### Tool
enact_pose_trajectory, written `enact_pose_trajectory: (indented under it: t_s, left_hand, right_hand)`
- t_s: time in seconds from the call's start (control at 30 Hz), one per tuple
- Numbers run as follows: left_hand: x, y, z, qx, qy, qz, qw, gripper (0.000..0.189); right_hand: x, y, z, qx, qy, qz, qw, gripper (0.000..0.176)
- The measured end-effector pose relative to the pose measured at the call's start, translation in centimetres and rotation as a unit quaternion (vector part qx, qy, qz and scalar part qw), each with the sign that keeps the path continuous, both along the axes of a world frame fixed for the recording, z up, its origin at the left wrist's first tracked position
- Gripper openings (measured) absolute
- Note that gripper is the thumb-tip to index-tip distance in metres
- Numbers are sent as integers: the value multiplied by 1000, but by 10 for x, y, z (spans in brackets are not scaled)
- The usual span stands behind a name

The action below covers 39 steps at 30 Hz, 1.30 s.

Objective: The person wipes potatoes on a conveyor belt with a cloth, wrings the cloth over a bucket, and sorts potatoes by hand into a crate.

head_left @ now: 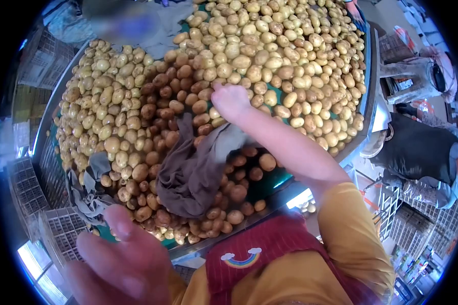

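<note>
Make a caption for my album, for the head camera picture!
A right hand over heaped potatoes, with a crumpled dark cloth on them.

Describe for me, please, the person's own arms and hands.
The left hand and right hand are both ungloved. The right sleeve, plain mustard yellow, stops short of the forearm, which is bare. Only a little of the left sleeve, also yellow, shows.

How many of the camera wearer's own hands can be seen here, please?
2: the right hand is over the middle of the potatoes, its fingers partly hidden; the left hand is at lower left, close to the camera.
</note>
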<state>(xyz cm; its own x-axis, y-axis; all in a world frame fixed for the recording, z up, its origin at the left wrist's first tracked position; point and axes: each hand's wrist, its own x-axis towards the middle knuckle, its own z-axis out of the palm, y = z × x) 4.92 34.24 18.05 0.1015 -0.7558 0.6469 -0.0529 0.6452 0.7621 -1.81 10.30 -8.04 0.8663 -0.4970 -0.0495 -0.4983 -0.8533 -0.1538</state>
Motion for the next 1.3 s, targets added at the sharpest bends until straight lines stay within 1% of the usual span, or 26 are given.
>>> enact_pose_trajectory:
  t_s: [0.03, 0.07, 0.13, 0.17, 0.2, 0.27, 0.3, 0.33, 0.37, 0.4, 0.47, 0.53, 0.57, 0.67, 0.73, 0.77, 0.83, 0.87, 0.93, 1.0, 1.03, 1.07, 1.13, 1.17, 1.27, 1.3]
  left_hand:
    - [-6, -1, 0, -1, 23, 7, 1000, 52]
    - [-13, -3, 0, -1, 47, 12, 999, 53]
    - [-15, -8, 4, -22, 22, 29, 999, 57]
    - [-15, -3, 6, -13, 31, 33, 999, 57]
    - [-15, 1, 6, -4, 41, 38, 998, 58]
    - [-18, 4, 3, -21, 37, 40, 998, 58]
    - [-18, 3, 1, -26, 35, 37, 998, 58]
    - [-17, 1, 1, -31, 33, 30, 999, 58]
    - [-17, -2, 0, -39, 28, 24, 999, 58]
    - [-15, -4, 1, -48, 21, 18, 998, 58]
    - [-16, 2, -1, -17, 25, 45, 999, 55]
    - [-18, 6, 1, 8, 19, 71, 997, 52]
    - [-23, 6, 4, 17, 10, 83, 996, 51]
    - [-28, 6, 1, 13, -19, 97, 995, 51]
    - [-28, 3, 9, 17, -54, 71, 996, 52]
    - [-34, 3, 13, 7, -27, 85, 996, 53]
    - [-52, 5, 19, -14, 29, 115, 993, 54]
    - [-52, 6, 22, -28, 1, 98, 995, 55]
    - [-50, 6, 28, -57, -49, 47, 996, 55]
    - [-66, 5, 30, -62, -52, 9, 997, 56]
    - [-75, 3, 31, -66, -50, -18, 996, 57]
    - [-85, 1, 31, -70, -47, -51, 995, 59]
    - [-100, -7, 24, 35, -136, -78, 987, 58]
    - [-104, -11, 16, 80, -185, -100, 974, 58]
    - [-107, -23, -22, 195, -352, -132, 906, 62]
    - [-100, -28, -46, 245, -455, -102, 850, 69]
  right_hand:
    - [-3, -1, -9, 8, -29, 13, 999, 14]
    - [-8, -1, -5, 61, -52, -2, 997, 14]
    - [-22, -4, 9, 165, -97, -31, 981, 16]
    - [-30, -11, -5, 387, -183, -52, 902, 18]
    - [-42, -10, 20, 629, -190, -142, 740, 14]
    - [-54, -8, 29, 763, -304, -168, 546, 11]
    - [-47, -8, 35, 753, -302, -149, 566, 11]
    - [-34, -16, 19, 720, -251, -103, 639, 10]
    - [-13, -14, 7, 585, -271, -36, 764, 11]
    - [10, -8, 1, 426, -281, 33, 859, 13]
    - [45, 10, 20, 204, -179, 29, 962, 10]
    - [80, 22, -17, 97, -142, 0, 985, 13]
    - [89, 28, -18, 45, -123, -15, 991, 15]
    - [94, 34, -16, 5, -39, 20, 999, 17]
    - [83, 25, -3, 100, -43, -9, 994, 15]
    - [75, 22, 2, 148, -47, -22, 988, 14]
    - [37, 16, -1, 347, -208, -37, 914, 12]
    - [11, 13, -2, 437, -282, -44, 853, 12]
    - [-52, 14, 34, 668, -296, -101, 676, 20]
    - [-119, 18, 40, 777, -351, -83, 516, 37]
    - [-151, 26, 47, 785, -393, -46, 477, 41]
    - [-180, 36, 60, 791, -433, -55, 429, 32]
    - [-234, 55, 47, 781, -468, -85, 405, 19]
    - [-263, 69, 44, 758, -495, -139, 401, 11]
    - [-356, 118, 23, 676, -641, -260, 255, 14]
    - [-396, 133, 18, 669, -658, -295, 180, 18]
